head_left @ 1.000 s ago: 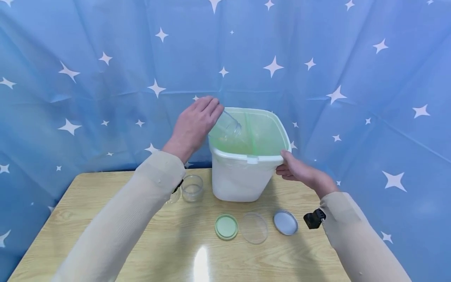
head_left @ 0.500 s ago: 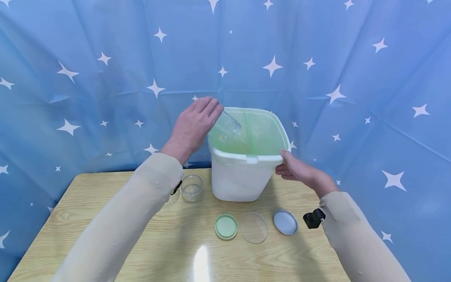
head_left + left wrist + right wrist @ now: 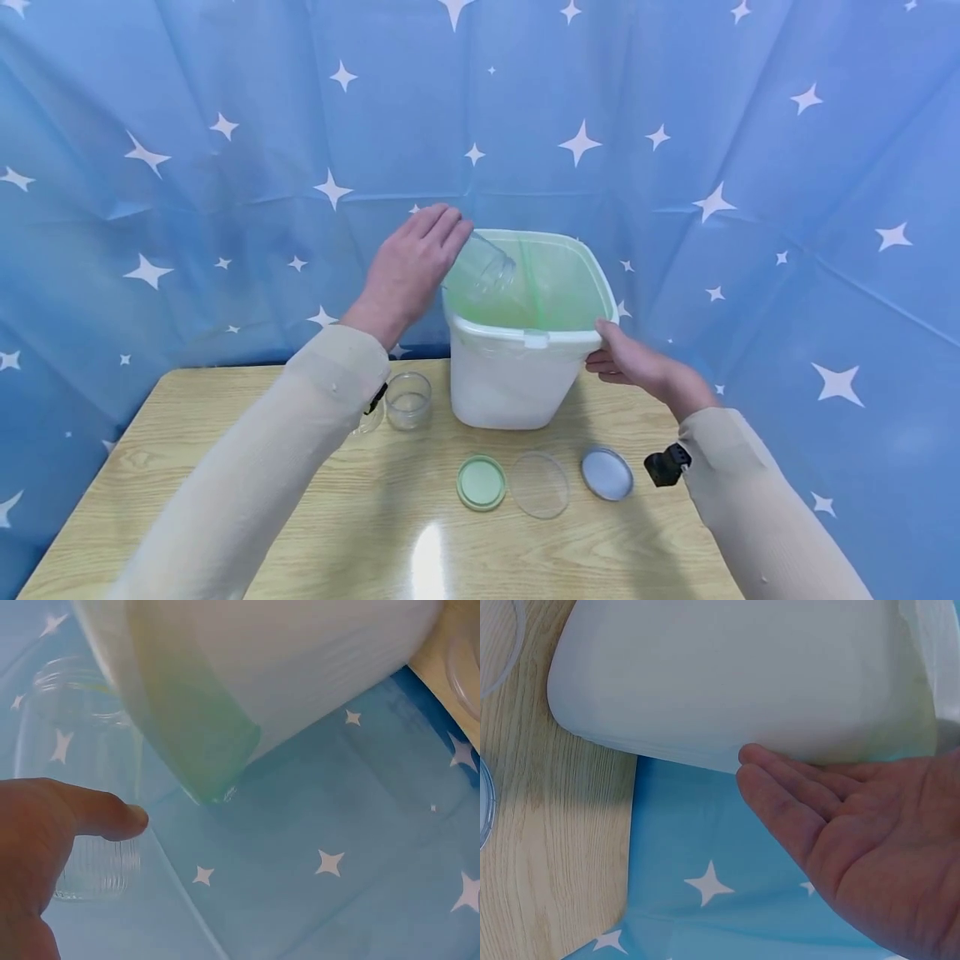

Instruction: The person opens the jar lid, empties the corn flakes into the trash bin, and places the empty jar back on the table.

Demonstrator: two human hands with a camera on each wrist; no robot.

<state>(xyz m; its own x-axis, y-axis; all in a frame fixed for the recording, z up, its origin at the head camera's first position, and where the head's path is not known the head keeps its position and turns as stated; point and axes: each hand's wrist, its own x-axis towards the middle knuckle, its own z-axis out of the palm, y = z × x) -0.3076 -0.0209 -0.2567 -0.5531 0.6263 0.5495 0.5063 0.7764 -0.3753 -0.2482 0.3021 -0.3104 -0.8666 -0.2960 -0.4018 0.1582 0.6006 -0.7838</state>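
My left hand (image 3: 416, 262) grips a clear jar (image 3: 491, 265) by its base end. Tilted mouth-down, the jar reaches over the left side of a white bin (image 3: 510, 387) with a green-lined opening. Ribbing shows on the jar's wall (image 3: 101, 874) in the left wrist view, where one finger lies across it. At the bin's front right corner, my right hand (image 3: 633, 362) holds the rim, thumb on top and fingers underneath. The right wrist view shows those fingers (image 3: 780, 791) stretched along the bin's outer wall; the thumb is hidden there.
A clear open jar (image 3: 408, 402) stands left of the bin, with another clear round piece (image 3: 370, 419) partly behind my left sleeve. Along the table (image 3: 360, 525) in front lie a green lid (image 3: 482, 483), a clear disc (image 3: 540, 485) and a grey lid (image 3: 607, 473). A blue star curtain (image 3: 247, 208) hangs behind.
The jar has shifted slightly in my left hand's grip over the bin. A faint yellowish patch seen at the jar earlier no longer shows. My right hand keeps its place.
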